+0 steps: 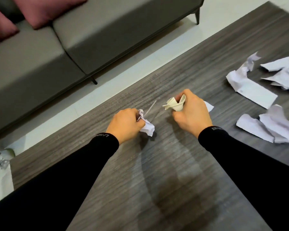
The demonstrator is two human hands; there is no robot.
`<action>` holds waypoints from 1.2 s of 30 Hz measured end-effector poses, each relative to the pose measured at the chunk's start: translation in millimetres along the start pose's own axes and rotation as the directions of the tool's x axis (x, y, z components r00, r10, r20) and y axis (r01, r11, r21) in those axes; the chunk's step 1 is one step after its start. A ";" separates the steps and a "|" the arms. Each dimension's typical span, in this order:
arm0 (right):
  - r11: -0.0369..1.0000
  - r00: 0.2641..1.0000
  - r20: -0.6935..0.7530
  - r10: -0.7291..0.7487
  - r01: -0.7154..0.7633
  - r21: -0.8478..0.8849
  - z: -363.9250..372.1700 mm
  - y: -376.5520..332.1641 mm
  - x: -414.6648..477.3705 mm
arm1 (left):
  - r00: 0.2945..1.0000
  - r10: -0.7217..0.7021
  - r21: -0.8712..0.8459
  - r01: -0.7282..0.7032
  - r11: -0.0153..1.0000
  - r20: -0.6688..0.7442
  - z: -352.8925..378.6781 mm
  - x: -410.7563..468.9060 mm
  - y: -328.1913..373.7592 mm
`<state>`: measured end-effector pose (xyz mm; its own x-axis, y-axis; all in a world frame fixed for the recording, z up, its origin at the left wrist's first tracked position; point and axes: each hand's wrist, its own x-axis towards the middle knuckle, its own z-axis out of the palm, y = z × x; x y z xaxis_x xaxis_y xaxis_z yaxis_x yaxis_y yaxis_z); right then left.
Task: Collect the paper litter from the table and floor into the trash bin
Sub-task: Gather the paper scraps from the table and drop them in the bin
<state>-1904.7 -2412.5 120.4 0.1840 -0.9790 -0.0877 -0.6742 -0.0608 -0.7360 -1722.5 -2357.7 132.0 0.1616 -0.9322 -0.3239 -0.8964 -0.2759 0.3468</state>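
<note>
L hand (125, 125): fingers curled round crumpled white paper (147, 127), table (157, 172) centre. R hand (190, 114): thumb and fingers pinch cream wad (173, 104), just beside at 3 o'clock. Loose scraps (250, 90) at 2–4 o'clock. Bin not in view. Advise: squeeze both wads tight before carrying, so nothing drops.

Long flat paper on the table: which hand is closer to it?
Right. The right hand, holding a crushed cup, is just left of the long paper. The left hand, holding a paper wad, is farther left, beyond the right hand.
</note>
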 end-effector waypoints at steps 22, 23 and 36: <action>0.287 0.151 -0.251 0.956 -0.647 0.706 -163.5 236.7 -396.2 | 0.717 0.470 -0.148 -0.465 0.873 0.515 208.3 -211.5 298.4; 0.233 0.112 -0.214 0.970 -0.664 0.711 -157.4 248.1 -409.6 | 0.704 0.449 -0.115 -0.468 0.876 0.550 223.1 -220.2 300.6; 0.055 0.040 -0.039 0.998 -0.603 0.796 -112.6 308.2 -445.7 | 0.540 0.255 -0.026 -0.395 0.918 0.802 323.1 -247.9 285.2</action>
<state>-2275.0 -2016.8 8.3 -0.6941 -0.1072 -0.7119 0.4212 0.7415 -0.5223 -2151.6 -2129.6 26.8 -0.4723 -0.3862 -0.7923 -0.8763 0.1087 0.4694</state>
